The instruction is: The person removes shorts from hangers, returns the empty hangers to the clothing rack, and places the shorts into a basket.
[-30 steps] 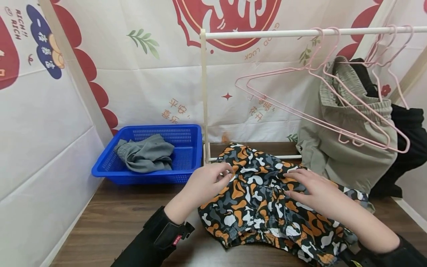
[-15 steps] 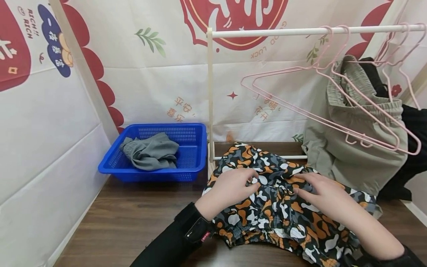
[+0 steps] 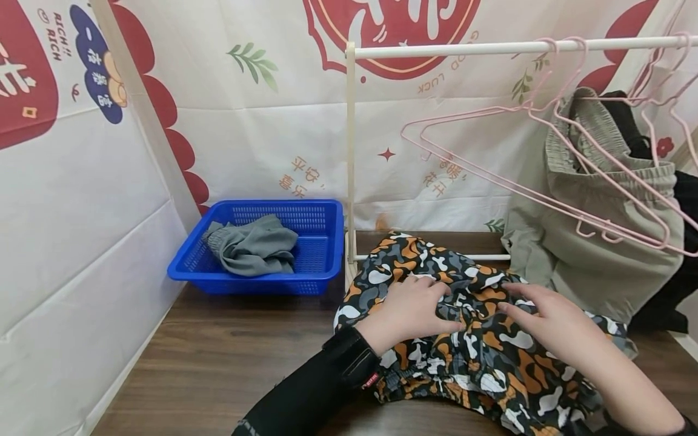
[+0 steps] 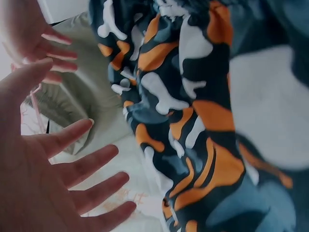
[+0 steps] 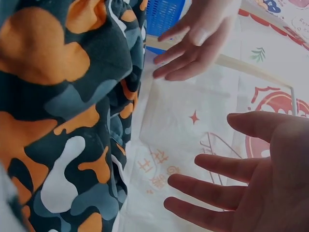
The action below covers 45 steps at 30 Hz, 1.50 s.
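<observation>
Head view, bench: dark wood bench (image 3: 218, 357) running from near to far, printed cloth walls around it
Rail: white clothes rail (image 3: 491, 47) at far right, carrying pink hangers (image 3: 545, 181) and a beige garment (image 3: 589, 254)
Basket: blue basket (image 3: 322, 254) at far left, with a grey garment (image 3: 253, 245) bunched inside
Camouflage shorts: camouflage shorts (image 3: 463, 339) lie crumpled on the bench, near and right of centre, just in front of the rail's foot
Handling: soft, light and limp by the look of it; likely to sag and slide, so the elastic waistband or a hem seems the surest hold
Left hand: left hand (image 3: 409, 312) rests on the shorts, fingers spread and straight
Right hand: right hand (image 3: 551, 321) lies flat on the cloth beside it, fingers apart, gripping nothing
</observation>
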Motion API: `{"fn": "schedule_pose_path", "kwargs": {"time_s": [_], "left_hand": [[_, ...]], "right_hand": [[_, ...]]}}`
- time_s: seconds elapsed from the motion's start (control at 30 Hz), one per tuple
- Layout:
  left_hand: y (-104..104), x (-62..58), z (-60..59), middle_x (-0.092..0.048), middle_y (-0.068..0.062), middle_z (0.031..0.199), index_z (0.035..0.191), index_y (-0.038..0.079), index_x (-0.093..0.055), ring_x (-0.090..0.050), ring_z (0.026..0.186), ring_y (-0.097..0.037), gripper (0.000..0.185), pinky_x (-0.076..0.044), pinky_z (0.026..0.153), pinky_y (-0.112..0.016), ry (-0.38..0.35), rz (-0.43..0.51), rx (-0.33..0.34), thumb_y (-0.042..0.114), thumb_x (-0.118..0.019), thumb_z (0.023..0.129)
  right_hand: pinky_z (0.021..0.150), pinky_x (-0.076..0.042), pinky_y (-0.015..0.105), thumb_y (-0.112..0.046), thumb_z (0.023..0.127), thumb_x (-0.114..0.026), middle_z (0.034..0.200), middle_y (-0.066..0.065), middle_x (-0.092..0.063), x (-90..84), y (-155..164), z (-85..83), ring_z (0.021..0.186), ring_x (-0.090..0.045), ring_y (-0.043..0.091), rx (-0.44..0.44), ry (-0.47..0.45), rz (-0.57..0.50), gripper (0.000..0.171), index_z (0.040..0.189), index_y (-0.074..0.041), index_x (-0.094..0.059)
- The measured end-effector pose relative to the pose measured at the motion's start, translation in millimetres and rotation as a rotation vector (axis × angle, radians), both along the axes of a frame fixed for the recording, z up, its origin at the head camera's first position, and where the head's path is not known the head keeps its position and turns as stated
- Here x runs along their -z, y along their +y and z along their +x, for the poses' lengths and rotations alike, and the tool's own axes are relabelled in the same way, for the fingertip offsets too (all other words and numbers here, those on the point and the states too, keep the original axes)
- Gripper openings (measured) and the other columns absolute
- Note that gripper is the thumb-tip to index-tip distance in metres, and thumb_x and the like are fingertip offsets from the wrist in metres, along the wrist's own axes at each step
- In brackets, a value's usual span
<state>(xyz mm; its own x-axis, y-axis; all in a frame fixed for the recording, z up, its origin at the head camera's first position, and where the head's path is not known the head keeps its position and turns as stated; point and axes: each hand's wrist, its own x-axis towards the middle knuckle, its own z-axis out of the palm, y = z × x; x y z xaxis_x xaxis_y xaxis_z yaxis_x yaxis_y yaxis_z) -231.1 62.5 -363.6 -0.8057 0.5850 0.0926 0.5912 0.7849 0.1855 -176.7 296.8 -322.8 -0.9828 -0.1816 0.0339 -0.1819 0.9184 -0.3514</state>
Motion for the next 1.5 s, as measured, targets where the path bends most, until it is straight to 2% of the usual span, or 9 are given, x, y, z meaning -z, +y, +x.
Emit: {"fn": "schedule_pose_path", "kwargs": {"time_s": [0.27, 0.5, 0.63, 0.73, 0.87, 1.03, 1.17, 1.27, 1.5], "left_hand": [[23.9, 14.9, -7.3, -0.036, 0.005, 0.151, 0.145, 0.039, -0.042, -0.032, 0.138, -0.026, 0.087, -0.036, 0.102, -0.053, -0.052, -0.061, -0.006, 0.088, -0.045, 0.072], [37.3, 22.1, -12.3, -0.023, 0.002, 0.158, 0.152, 0.041, -0.028, -0.019, 0.144, -0.035, 0.1, -0.025, 0.106, -0.063, -0.079, -0.097, -0.031, 0.09, -0.05, 0.067], [42.4, 23.8, -15.3, -0.014, 0.0, 0.161, 0.154, 0.043, -0.017, -0.014, 0.146, -0.035, 0.107, -0.024, 0.107, -0.063, -0.054, -0.133, -0.036, 0.09, -0.054, 0.064], [46.4, 24.2, -15.9, -0.01, 0.001, 0.162, 0.153, 0.047, -0.013, -0.01, 0.146, -0.036, 0.108, -0.023, 0.105, -0.066, -0.058, -0.168, -0.04, 0.088, -0.057, 0.063], [50.3, 22.7, -15.3, -0.004, 0.002, 0.163, 0.151, 0.052, -0.009, -0.006, 0.146, -0.04, 0.109, -0.021, 0.102, -0.071, -0.12, -0.214, -0.072, 0.083, -0.065, 0.063], [50.8, 20.5, -18.2, 0.0, 0.004, 0.163, 0.149, 0.055, -0.008, -0.007, 0.145, -0.042, 0.109, -0.027, 0.099, -0.071, -0.232, -0.238, -0.128, 0.073, -0.074, 0.065], [49.1, 21.1, -22.4, 0.0, 0.005, 0.162, 0.148, 0.057, -0.013, -0.019, 0.143, -0.04, 0.104, -0.04, 0.095, -0.062, -0.317, -0.253, -0.132, 0.068, -0.077, 0.067], [47.2, 22.9, -24.5, -0.007, 0.003, 0.162, 0.148, 0.057, -0.019, -0.03, 0.139, -0.035, 0.1, -0.048, 0.087, -0.05, -0.331, -0.271, -0.107, 0.065, -0.078, 0.068], [46.8, 25.5, -24.2, -0.032, 0.004, 0.149, 0.141, 0.056, -0.036, -0.039, 0.122, -0.023, 0.082, -0.048, 0.072, -0.039, -0.328, -0.323, -0.079, 0.061, -0.078, 0.071]], "right_hand": [[0.072, -0.047, 0.056, -0.047, 0.1, -0.05, 0.131, 0.033, -0.05, -8.2, 4.5, 3.9, 0.092, -0.062, 0.038, 0.007, 0.002, -0.002, 0.062, 0.136, 0.003, -0.05], [0.07, -0.046, 0.055, -0.049, 0.099, -0.049, 0.127, 0.031, -0.054, -13.6, 5.5, 5.0, 0.095, -0.06, 0.04, 0.021, -0.014, 0.02, 0.063, 0.135, 0.003, -0.051], [0.07, -0.046, 0.054, -0.049, 0.099, -0.049, 0.124, 0.031, -0.056, -13.9, 8.5, 4.6, 0.095, -0.06, 0.04, 0.024, -0.024, 0.032, 0.064, 0.134, 0.005, -0.051], [0.074, -0.045, 0.058, -0.049, 0.1, -0.049, 0.126, 0.032, -0.054, -13.5, 10.4, 5.0, 0.101, -0.057, 0.047, 0.025, -0.019, 0.045, 0.065, 0.133, 0.006, -0.051], [0.082, -0.041, 0.064, -0.049, 0.1, -0.049, 0.13, 0.033, -0.052, -12.4, 11.6, 6.1, 0.112, -0.049, 0.054, 0.024, -0.005, 0.046, 0.065, 0.133, 0.006, -0.051], [0.08, -0.043, 0.062, -0.049, 0.1, -0.048, 0.129, 0.032, -0.053, -10.1, 11.4, 5.6, 0.109, -0.052, 0.052, 0.032, -0.011, 0.023, 0.065, 0.134, 0.006, -0.051], [0.078, -0.045, 0.06, -0.051, 0.099, -0.047, 0.127, 0.031, -0.055, -7.4, 10.8, 3.4, 0.107, -0.054, 0.051, 0.039, -0.031, 0.018, 0.068, 0.135, 0.006, -0.049], [0.079, -0.045, 0.061, -0.053, 0.099, -0.047, 0.127, 0.03, -0.056, -6.0, 10.7, 2.5, 0.109, -0.053, 0.052, 0.042, -0.04, 0.018, 0.07, 0.136, 0.006, -0.048], [0.079, -0.044, 0.062, -0.056, 0.098, -0.046, 0.127, 0.028, -0.056, -1.7, 13.1, 2.2, 0.109, -0.053, 0.052, 0.043, -0.049, 0.015, 0.072, 0.137, 0.004, -0.048]]}}
